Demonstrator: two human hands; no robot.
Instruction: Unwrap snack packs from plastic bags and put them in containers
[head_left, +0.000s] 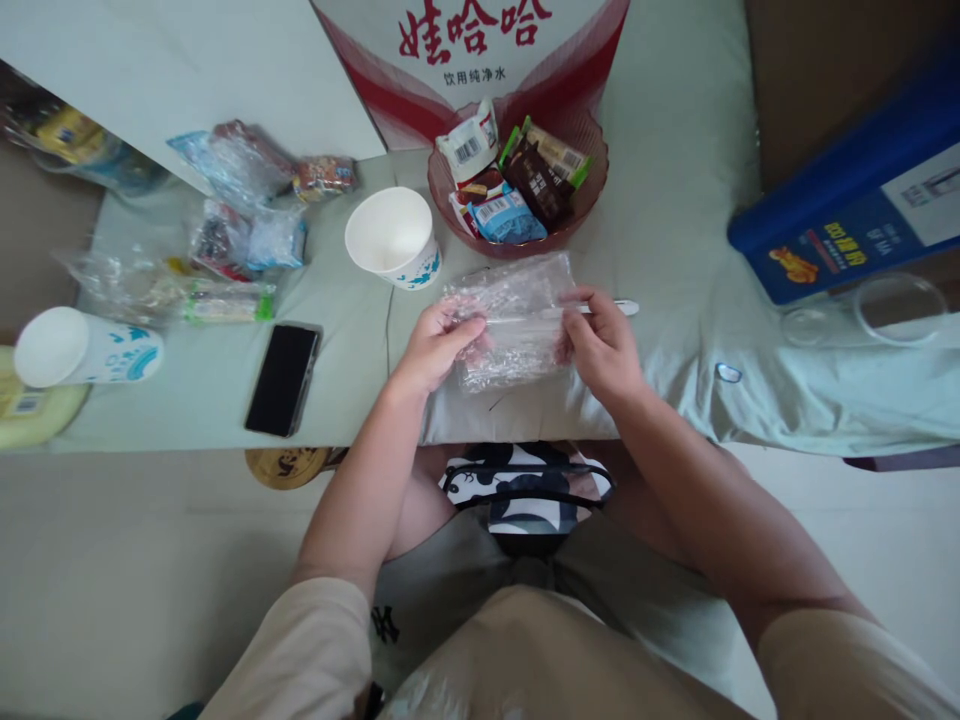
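A crinkled clear plastic bag (517, 345) is stretched between my two hands, just over the near edge of the cloth. My left hand (441, 345) grips its left side, thumb on top. On the right side, my right hand (602, 345) pinches the bag between thumb and fingers. The tip of a white, slim, pen-like thing (626, 307) sticks out beyond my right hand; whether I hold it or it lies underneath, I cannot tell. Just beyond the bag stand a white paper cup (394, 240) and a pinkish glass bowl (469, 238) with several wrapped snacks in it.
Left of my hands lie a black phone (283, 380), a tipped paper cup (112, 347) and several snack packs (232, 240). A red-and-white carton (480, 90) stands behind the bowl. To the right are a blue box (840, 220), a clear plastic cup (862, 315) and a small scrap (728, 373).
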